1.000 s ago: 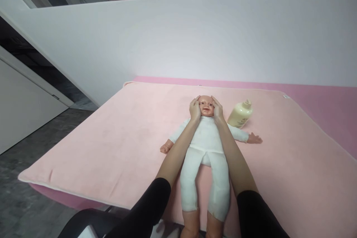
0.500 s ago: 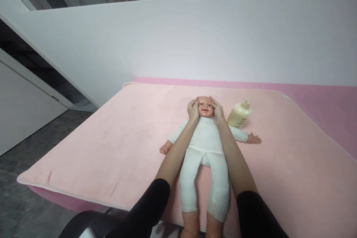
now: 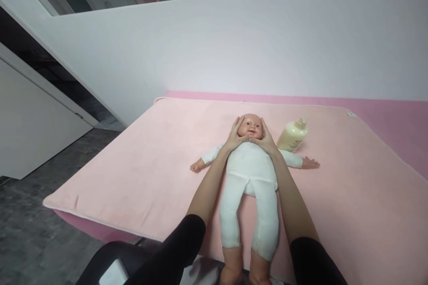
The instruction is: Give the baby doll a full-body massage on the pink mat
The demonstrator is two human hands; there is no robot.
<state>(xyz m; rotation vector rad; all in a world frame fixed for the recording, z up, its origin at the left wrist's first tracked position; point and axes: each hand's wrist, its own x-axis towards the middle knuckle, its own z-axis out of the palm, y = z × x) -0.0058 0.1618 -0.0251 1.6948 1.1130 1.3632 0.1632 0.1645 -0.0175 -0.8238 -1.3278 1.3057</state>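
Note:
On its back lies a baby doll [image 3: 251,160] with a white cloth body, its feet toward me and its arms stretched to the sides. My left hand [image 3: 236,136] cups the left side of the doll's head, fingers along the cheek and temple, thumb at the chin. On the other side, my right hand [image 3: 266,137] holds the head the same way, and the two thumbs nearly meet under the mouth. A pale yellow pump bottle [image 3: 292,135] leans at an angle just beyond the doll's arm on the right.
Under the doll is a pink blanket [image 3: 140,178] on a pink padded table. A white partition [image 3: 214,49] rises behind it. At the lower left, a white object [image 3: 113,272] rests on something black near the table's front edge.
Both thumbs have come down to the doll's chin, while the fingers stay along the sides of its head. The view has shifted slightly, moving the scene a little to the right.

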